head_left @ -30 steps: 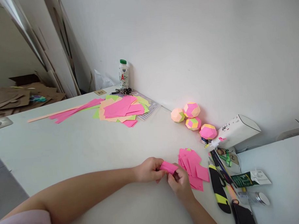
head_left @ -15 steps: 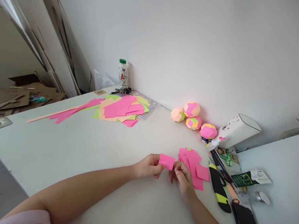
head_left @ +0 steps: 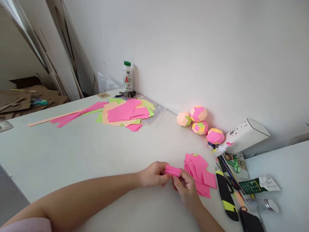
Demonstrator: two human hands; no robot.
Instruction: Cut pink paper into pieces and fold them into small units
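Note:
A small piece of pink paper (head_left: pixel 173 171) is held above the table between both hands, bent lengthwise into a narrow shape. My left hand (head_left: pixel 154 173) pinches its left end between thumb and fingers. At the right end my right hand (head_left: pixel 185 187) grips the paper, thumb in front and fingers partly hidden behind. Just beyond my right hand lies a loose pile of pink paper pieces (head_left: pixel 200 173), with a bit of green at its far edge.
Coloured sheets (head_left: pixel 125 112) and long strips (head_left: pixel 79 113) lie at the back left, near a white bottle (head_left: pixel 128 78) and keys (head_left: pixel 127 94). Several faceted paper balls (head_left: pixel 198 113) rest by the wall. Rightward are a black-and-yellow cutter (head_left: pixel 224 191), a green tube (head_left: pixel 250 186) and a jar (head_left: pixel 264 205).
The pink paper went from lying flat between my hands to bent lengthwise. My right hand has shifted slightly left and now grips the paper's right end with the thumb.

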